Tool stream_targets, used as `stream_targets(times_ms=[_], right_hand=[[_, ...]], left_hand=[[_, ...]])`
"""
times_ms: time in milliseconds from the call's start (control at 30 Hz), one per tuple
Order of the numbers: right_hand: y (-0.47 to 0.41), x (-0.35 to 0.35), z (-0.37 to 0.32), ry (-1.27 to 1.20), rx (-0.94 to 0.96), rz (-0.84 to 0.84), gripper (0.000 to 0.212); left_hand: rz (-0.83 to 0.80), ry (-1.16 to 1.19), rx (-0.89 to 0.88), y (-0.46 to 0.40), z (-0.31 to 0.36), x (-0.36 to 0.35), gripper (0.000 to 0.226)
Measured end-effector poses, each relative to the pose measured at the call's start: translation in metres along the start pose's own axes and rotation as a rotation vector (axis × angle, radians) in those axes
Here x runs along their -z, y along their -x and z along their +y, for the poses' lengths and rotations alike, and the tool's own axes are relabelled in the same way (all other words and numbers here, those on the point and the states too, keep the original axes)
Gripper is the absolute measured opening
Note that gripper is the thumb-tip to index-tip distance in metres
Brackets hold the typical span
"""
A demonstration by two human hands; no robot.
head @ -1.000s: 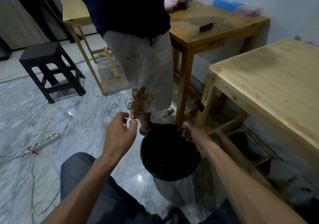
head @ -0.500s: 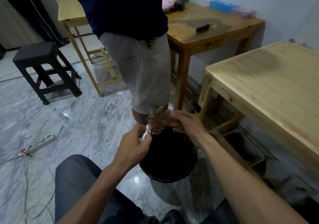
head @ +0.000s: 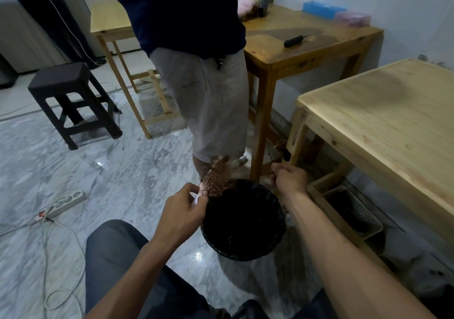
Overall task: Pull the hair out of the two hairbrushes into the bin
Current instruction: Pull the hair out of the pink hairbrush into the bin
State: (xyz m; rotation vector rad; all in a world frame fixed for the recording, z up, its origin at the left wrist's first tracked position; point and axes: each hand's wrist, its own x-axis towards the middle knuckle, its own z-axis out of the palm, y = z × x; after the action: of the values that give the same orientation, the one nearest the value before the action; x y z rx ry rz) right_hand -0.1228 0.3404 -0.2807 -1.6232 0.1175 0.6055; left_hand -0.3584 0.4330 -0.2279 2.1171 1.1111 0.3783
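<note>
The left hand (head: 180, 216) is closed around the pale handle of a hairbrush (head: 215, 177), head raised at the 10 o'clock edge of the bin (head: 243, 220). The right hand (head: 290, 177) is at the bin's 1 o'clock side, fingers curled into a pinch; whether it holds any strands cannot be determined, as the view is dim and blurred there.

Procedure for the current step: keep the brush head directly above the bin opening. Pinch the hair (head: 217, 178) near the bristle roots, pull along the bristles, not across them, and release only over the black liner.

Appearance: the hair is a reddish-brown, curly, loosely matted tuft covering the brush head, with stray loops hanging toward the rim. Only one brush is visible.
</note>
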Motion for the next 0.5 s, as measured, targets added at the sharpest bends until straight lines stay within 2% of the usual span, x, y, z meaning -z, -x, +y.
stream_targets(times_ms=[233,400,467,500], right_hand=[[-0.019,0.017,0.013,0.140,0.006,0.142,0.026],[-0.027,0.037,0.026,0.275,-0.111,0.289,0.028],[-0.032,0.042,0.037,0.268,-0.093,0.211,0.020],[-0.029,0.042,0.040,0.249,-0.091,0.113,0.016]], left_hand=[[0.061,0.133,0.068,-0.006,-0.014,0.009,0.025],[0.220,0.359,0.182,-0.010,-0.016,0.017,0.022],[0.238,0.352,0.172,-0.012,-0.019,0.022,0.022],[0.229,0.325,0.155,-0.011,-0.018,0.023,0.020]])
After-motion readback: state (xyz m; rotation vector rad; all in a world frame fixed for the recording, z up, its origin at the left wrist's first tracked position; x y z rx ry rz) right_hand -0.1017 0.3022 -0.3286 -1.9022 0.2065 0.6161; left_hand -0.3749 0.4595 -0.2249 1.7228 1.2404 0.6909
